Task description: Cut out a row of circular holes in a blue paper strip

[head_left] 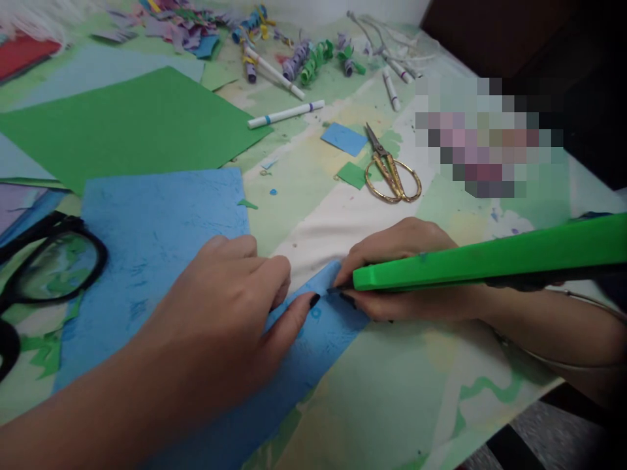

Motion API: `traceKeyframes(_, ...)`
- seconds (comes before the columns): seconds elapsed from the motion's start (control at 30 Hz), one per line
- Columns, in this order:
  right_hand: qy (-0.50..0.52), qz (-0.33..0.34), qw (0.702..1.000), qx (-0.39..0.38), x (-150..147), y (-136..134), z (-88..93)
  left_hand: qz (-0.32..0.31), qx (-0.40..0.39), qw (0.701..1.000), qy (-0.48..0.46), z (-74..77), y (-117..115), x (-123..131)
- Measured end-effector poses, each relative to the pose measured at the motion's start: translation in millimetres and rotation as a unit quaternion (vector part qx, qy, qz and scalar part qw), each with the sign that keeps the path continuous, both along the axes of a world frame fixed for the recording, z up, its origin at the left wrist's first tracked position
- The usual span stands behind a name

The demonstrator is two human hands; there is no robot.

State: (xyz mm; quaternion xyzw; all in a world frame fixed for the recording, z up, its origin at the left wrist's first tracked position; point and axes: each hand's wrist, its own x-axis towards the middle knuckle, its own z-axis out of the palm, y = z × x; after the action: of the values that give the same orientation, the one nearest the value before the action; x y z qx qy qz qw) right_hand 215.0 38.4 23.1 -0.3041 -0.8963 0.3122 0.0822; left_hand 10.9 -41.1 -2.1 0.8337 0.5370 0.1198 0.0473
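A blue sheet of paper [196, 196] lies under my left hand [235, 294]. The fingers of that hand are curled in, and its thumb bears on the paper near a raised edge. My right hand [411, 261] is closed around a long green tool [465, 262] that runs out at the right side. A thin dark tip at its front end meets the blue paper just beside my left thumb. Part of the tool's grip is hidden, and its exact kind is not clear. A tiny blue ring [316, 313] shows on the paper.
Gold-handled scissors [392, 173] lie beyond my hands, beside small blue [344, 138] and green paper pieces [355, 174]. Eyeglasses [53, 261] rest at left. Behind are green paper [147, 124], white markers [287, 114], curled paper strips [316, 62] and paper scraps [189, 23].
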Motion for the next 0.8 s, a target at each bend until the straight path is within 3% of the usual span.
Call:
traceKeyframes(0.23, 0.021, 0.023, 0.999, 0.019, 2.1, 4.2, -8.3, 0.031, -0.055, 0.996, -0.06, 6.0, 12.5, 7.9)
traceKeyframes(0.53, -0.004, -0.023, 0.997, 0.069, -4.6, -1.1, -9.7, 0.017, -0.032, 0.998, -0.056, 1.9, 10.7, 8.4)
traceKeyframes(0.8, 0.004, -0.014, 0.998, 0.057, 0.4, 0.1, -9.3, 0.012, -0.039, 0.997, -0.062, -1.5, 10.4, 7.5)
